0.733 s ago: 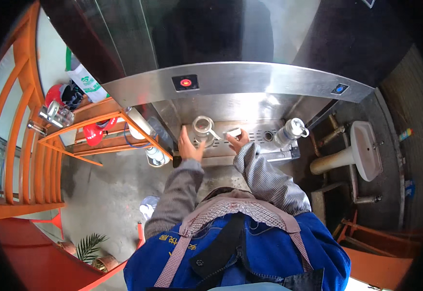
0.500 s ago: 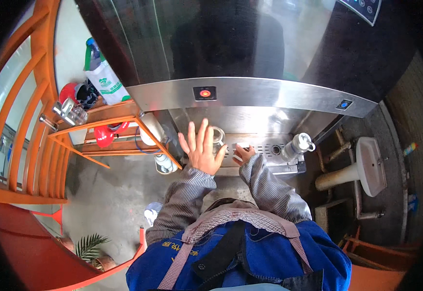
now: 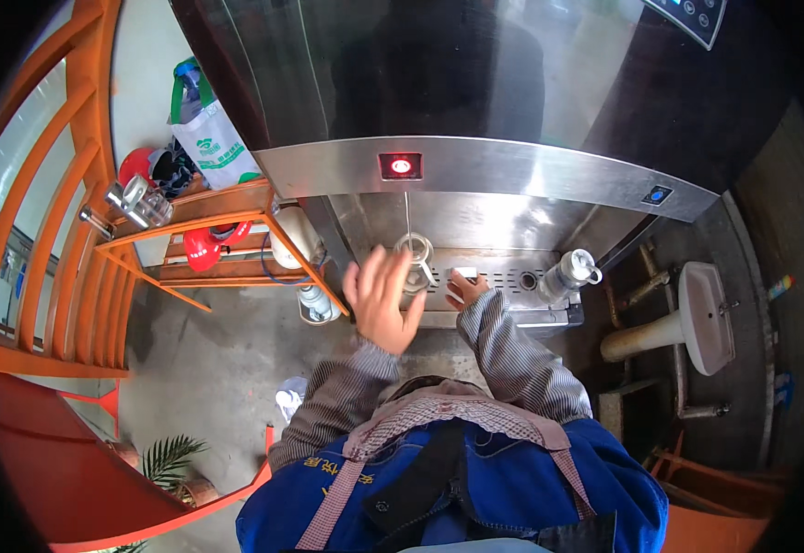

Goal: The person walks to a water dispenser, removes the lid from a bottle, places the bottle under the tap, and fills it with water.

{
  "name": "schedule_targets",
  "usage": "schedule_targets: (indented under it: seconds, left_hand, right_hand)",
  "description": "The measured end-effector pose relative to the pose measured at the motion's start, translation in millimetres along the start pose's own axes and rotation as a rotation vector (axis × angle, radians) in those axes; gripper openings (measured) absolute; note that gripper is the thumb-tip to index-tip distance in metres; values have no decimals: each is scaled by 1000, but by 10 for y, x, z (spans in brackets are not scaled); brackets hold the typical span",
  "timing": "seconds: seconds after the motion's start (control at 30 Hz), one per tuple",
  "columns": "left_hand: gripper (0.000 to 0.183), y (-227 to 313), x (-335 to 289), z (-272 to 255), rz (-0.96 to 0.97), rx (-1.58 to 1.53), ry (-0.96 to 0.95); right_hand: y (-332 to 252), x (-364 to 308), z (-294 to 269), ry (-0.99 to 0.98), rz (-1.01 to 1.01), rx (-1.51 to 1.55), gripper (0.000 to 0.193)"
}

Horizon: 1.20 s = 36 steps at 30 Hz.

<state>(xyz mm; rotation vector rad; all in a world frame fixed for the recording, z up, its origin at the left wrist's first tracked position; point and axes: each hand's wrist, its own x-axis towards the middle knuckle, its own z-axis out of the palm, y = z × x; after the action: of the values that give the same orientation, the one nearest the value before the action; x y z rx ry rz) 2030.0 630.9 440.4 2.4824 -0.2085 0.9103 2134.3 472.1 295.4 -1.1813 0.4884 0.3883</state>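
My left hand (image 3: pixel 381 300) hangs open with fingers spread, just left of centre frame, beside the glass jug (image 3: pixel 414 256) but not gripping it. The jug stands upright on the steel drip tray (image 3: pixel 503 269) of the water dispenser (image 3: pixel 485 175), under a thin stream falling from below the red lit button (image 3: pixel 401 166). My right hand (image 3: pixel 465 288) rests on the tray's front edge beside a small white lid (image 3: pixel 464 273) (whether the fingers pinch it I cannot tell). A clear bottle (image 3: pixel 569 273) stands further right on the tray; a white basin (image 3: pixel 706 313) sits at the right of the frame
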Motion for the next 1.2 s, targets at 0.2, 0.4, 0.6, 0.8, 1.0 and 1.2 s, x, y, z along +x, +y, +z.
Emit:
schedule_targets:
  seconds: [0.2, 0.4, 0.6, 0.8, 1.0, 1.2]
  left_hand:
    - [37, -178, -1242, 602, 15, -163, -392]
    - [33, -232, -1317, 594, -164, -366, -518]
    - [34, -245, -1450, 675, -121, -413, -566]
    - [36, -234, -1439, 678, -113, -456, -651]
    - [40, -235, -1445, 682, -96, -444, -702]
    - [38, -240, -1462, 710, -133, -469, -710]
  right_hand:
    - [54, 53, -32, 27, -17, 13, 42]
    - [103, 90, -109, -6, -15, 49, 40]
    - [105, 118, -196, -3, -27, 113, 41]
    - [-2, 51, -199, 19, -48, 146, 45]
    - [19, 77, -232, -10, -52, 127, 47]
    - [47, 106, -189, 10, -58, 120, 38]
